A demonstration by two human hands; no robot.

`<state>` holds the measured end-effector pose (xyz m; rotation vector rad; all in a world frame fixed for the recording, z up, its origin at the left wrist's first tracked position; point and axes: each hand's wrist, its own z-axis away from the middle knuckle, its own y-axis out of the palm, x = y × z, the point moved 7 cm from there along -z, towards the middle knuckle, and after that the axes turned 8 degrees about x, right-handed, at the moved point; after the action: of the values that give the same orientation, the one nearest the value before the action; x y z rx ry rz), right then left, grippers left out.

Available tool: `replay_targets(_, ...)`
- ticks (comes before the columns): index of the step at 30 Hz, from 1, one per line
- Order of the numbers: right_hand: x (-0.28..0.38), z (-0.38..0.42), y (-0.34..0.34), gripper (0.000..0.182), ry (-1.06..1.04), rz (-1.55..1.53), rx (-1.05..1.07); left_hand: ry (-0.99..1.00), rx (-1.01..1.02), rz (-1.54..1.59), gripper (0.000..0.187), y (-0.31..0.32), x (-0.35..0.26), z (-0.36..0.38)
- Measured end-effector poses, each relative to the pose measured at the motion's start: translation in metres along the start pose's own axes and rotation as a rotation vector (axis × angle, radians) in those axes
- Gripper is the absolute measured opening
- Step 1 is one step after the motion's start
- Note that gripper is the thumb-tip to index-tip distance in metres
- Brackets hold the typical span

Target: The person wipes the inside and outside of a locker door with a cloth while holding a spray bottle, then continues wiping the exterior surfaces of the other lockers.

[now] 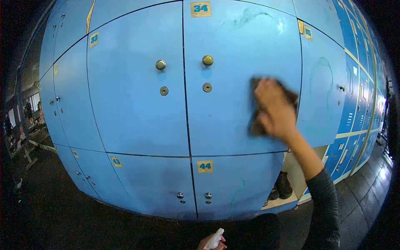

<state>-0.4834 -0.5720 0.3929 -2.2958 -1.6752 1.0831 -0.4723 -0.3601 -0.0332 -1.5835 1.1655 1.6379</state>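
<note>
My right hand [275, 109] presses a dark cloth [255, 127] against the blue locker door numbered 34 [237, 129], right of its knob and lock. Motion blurs both the hand and the cloth. At the bottom edge, my left hand [204, 242] is wrapped round a spray bottle, of which only the white spray head [217, 238] shows; the rest is cut off. Greenish smears [254, 18] mark the top of door 34.
Door 33 [129, 104] with a brass knob [161, 64] adjoins on the left. Below are doors 43 and 44 [233, 183]. An open compartment at lower right holds dark shoes [284, 186]. More blue lockers [354, 121] line the right, above a tiled floor [362, 204].
</note>
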Motion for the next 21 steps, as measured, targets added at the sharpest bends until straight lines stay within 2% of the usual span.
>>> replay_targets(1,-0.030,-0.007,-0.019,0.062,0.062,0.071,-0.199,0.015,-0.007,-0.027,0.055,-0.001,0.000,-0.002)
replay_targets(3,-0.068,-0.025,-0.053,0.054,0.270,0.284,-0.450,0.041,-0.016,-0.087,0.055,-0.002,0.001,-0.008)
replay_targets(5,-0.092,-0.051,-0.065,0.053,0.234,0.395,-0.495,0.047,0.022,-0.069,0.054,-0.003,0.003,-0.013)
replay_targets(8,-0.122,-0.084,-0.086,0.052,0.177,0.372,-0.582,0.053,0.067,-0.119,0.053,0.004,-0.004,-0.020)
replay_targets(11,-0.127,-0.094,-0.096,0.059,0.417,0.229,-0.420,0.133,0.084,-0.259,0.053,0.012,-0.015,-0.023)
replay_targets(14,-0.129,-0.080,-0.080,0.053,0.279,0.380,-0.601,0.240,0.070,-0.330,0.052,0.022,-0.028,-0.022)
replay_targets(15,-0.124,-0.073,-0.074,0.057,0.310,0.385,-0.602,0.275,0.059,-0.340,0.051,0.025,-0.034,-0.020)
replay_targets(18,-0.093,-0.034,-0.055,0.060,0.333,0.341,-0.472,0.113,0.042,-0.250,0.046,0.028,-0.028,-0.019)
replay_targets(21,-0.055,0.012,-0.029,0.064,0.376,0.262,-0.320,0.311,0.128,-0.367,0.040,0.029,-0.025,-0.019)
